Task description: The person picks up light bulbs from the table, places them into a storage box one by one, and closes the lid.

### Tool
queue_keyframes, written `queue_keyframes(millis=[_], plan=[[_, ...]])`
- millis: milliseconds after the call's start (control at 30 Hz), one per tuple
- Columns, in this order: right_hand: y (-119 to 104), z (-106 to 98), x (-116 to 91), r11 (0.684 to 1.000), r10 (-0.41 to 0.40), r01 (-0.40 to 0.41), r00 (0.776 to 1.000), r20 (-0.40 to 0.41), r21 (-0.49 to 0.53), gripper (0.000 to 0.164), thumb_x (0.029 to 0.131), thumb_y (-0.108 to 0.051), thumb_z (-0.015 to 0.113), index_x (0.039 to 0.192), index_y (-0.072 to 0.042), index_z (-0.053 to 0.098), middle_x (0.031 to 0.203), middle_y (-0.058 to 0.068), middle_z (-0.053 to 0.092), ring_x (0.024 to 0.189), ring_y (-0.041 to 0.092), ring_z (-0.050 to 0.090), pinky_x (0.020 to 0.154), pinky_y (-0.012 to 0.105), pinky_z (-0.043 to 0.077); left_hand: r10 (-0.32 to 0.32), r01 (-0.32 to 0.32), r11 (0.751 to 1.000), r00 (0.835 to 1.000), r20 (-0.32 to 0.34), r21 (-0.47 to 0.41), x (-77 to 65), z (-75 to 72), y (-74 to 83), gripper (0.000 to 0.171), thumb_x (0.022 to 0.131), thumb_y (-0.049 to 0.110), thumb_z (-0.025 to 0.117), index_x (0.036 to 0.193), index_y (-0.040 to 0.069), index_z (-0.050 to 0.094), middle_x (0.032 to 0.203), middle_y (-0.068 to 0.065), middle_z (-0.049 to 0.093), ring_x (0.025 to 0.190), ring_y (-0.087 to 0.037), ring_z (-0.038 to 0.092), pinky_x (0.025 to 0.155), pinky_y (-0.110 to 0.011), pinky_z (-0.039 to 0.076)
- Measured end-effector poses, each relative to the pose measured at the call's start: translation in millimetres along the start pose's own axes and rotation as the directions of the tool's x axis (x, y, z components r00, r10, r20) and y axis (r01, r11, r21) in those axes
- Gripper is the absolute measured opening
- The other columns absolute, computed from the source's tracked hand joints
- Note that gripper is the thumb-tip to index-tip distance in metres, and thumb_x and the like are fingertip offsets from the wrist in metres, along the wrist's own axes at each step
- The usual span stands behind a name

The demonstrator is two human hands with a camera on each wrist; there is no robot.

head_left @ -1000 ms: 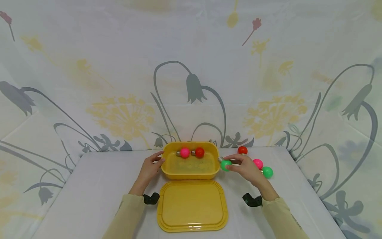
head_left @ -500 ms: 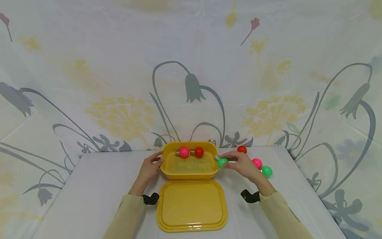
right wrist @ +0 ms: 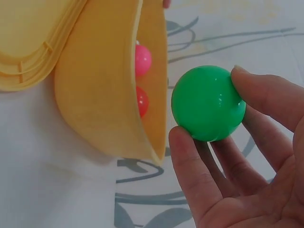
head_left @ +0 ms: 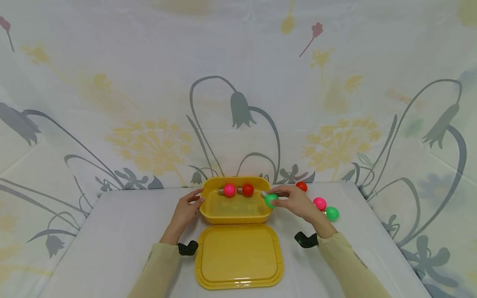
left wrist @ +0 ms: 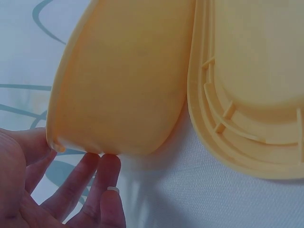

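A light bulb with a green globe and metal base (head_left: 271, 200) is pinched in the fingertips of my right hand (head_left: 296, 203), over the right end of a yellow container (head_left: 234, 220). The green globe (right wrist: 208, 102) fills the grip in the right wrist view. Inside the container lie a pink bulb (head_left: 229, 190) and a red bulb (head_left: 247, 190), near its far wall. At the container's left end, my left hand (head_left: 186, 212) touches the outer wall near the rim. Its fingertips (left wrist: 110, 164) rest against that wall in the left wrist view.
A yellow lid (head_left: 239, 256) lies in front of the container. Right of my right hand are another red bulb (head_left: 301, 186), a pink bulb (head_left: 319, 203) and a green bulb (head_left: 332, 213). A flower-printed cloth (head_left: 238, 62) rises behind the white table (head_left: 123, 240).
My right hand has carried the green bulb leftward, from beside the container to over its right end. My left hand stays on the container's left end.
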State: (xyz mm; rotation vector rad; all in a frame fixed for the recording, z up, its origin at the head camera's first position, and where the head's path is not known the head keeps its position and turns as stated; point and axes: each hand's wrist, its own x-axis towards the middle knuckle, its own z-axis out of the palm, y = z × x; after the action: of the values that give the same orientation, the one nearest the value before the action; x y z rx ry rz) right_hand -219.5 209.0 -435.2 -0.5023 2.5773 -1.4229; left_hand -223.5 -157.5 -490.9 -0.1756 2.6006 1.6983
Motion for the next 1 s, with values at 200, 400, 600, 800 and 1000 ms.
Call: queue_keyframes(millis=[200, 400, 600, 800, 1000], plan=[[-4.9, 4.1, 9.4, 1.0, -0.005, 0.005, 1.0, 0.007, 0.003, 0.033, 0.089, -0.024, 0.076, 0.119, -0.012, 0.071, 0.123, 0.006, 0.066, 0.117, 0.032, 0.06, 0.094, 0.046, 0.05, 0.009, -0.009, 1.0, 1.0, 0.001, -0.005, -0.6, -0.2, -0.8, 0.043, 0.099, 0.019, 0.063, 0.142, 0.012, 0.057, 0.127, -0.022, 0.061, 0.089, -0.026, 0.064, 0.07, -0.029, 0.049], [-11.2, 9.5, 17.5, 0.999, -0.023, 0.022, 0.999, 0.047, 0.03, 0.033, 0.09, -0.023, 0.075, 0.12, -0.012, 0.071, 0.125, 0.006, 0.065, 0.119, 0.033, 0.058, 0.096, 0.048, 0.049, 0.019, -0.019, 1.0, 1.0, -0.004, -0.004, -1.3, -0.6, -0.9, 0.043, 0.099, 0.019, 0.062, 0.142, 0.011, 0.057, 0.126, -0.023, 0.061, 0.089, -0.027, 0.064, 0.069, -0.028, 0.049], [-15.7, 14.6, 25.1, 0.999, -0.045, 0.044, 0.997, 0.067, 0.015, 0.027, 0.091, -0.023, 0.074, 0.117, -0.017, 0.073, 0.121, 0.001, 0.067, 0.116, 0.028, 0.06, 0.094, 0.045, 0.05, 0.016, -0.016, 1.0, 1.0, 0.0, -0.008, -1.4, -0.8, -0.2, 0.043, 0.099, 0.019, 0.063, 0.142, 0.012, 0.057, 0.127, -0.023, 0.06, 0.091, -0.027, 0.065, 0.072, -0.03, 0.05], [-18.0, 16.5, 30.4, 0.997, -0.072, 0.07, 0.993, 0.097, 0.023, 0.026, 0.091, -0.022, 0.073, 0.116, -0.016, 0.074, 0.119, 0.001, 0.067, 0.113, 0.027, 0.06, 0.092, 0.043, 0.051, 0.019, -0.019, 1.0, 1.0, 0.001, -0.008, -0.9, -0.8, -0.8, 0.043, 0.1, 0.019, 0.062, 0.142, 0.012, 0.057, 0.126, -0.022, 0.061, 0.089, -0.026, 0.064, 0.07, -0.029, 0.049], [-17.3, 18.8, 36.7, 0.997, -0.068, 0.064, 0.99, 0.123, 0.032, 0.027, 0.09, -0.021, 0.074, 0.117, -0.015, 0.073, 0.12, 0.002, 0.066, 0.111, 0.027, 0.061, 0.093, 0.042, 0.05, 0.018, -0.018, 1.0, 1.0, 0.005, -0.006, -0.5, -1.0, -1.3, 0.043, 0.1, 0.02, 0.062, 0.142, 0.013, 0.057, 0.128, -0.022, 0.06, 0.089, -0.024, 0.063, 0.071, -0.029, 0.049]])
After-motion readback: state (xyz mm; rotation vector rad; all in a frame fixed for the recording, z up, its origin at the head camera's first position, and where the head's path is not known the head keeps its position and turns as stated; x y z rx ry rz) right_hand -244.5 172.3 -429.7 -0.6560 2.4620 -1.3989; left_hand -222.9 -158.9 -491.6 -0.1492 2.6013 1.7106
